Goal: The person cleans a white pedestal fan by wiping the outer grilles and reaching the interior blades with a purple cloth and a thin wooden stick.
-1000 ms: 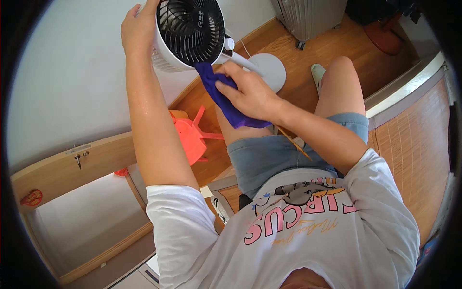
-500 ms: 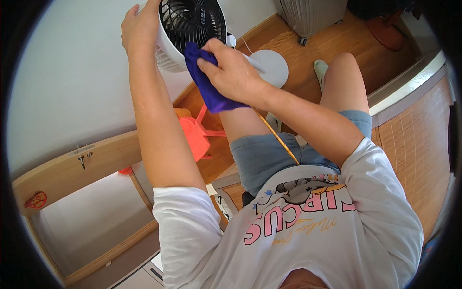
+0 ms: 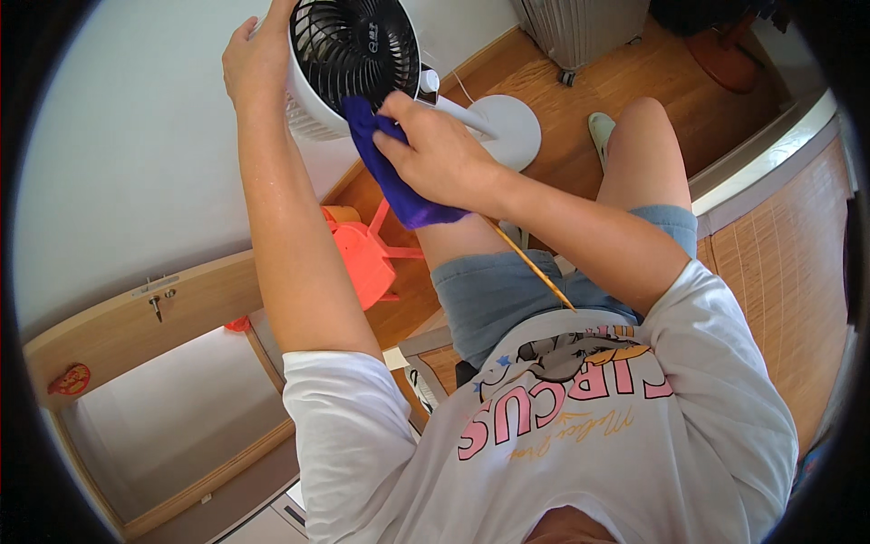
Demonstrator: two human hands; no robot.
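Fan base on floor; stool to left

Fan cropped by top edge. Left hand partly cut off there too; grip unclear. Yellow-brown stick: upper end hidden about right hand's wrist. Grey suitcase cropped above.

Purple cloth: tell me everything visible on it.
The cloth is deep blue-purple, brighter violet along its lower edge, soft-looking, with no print visible. It is bunched, pinched in the fingers of the right hand, which covers part of it. Loose folds slant down to the lower right, in front of the thigh in view. Its upper end overlaps the fan at the black grille's lower edge, apparently touching.
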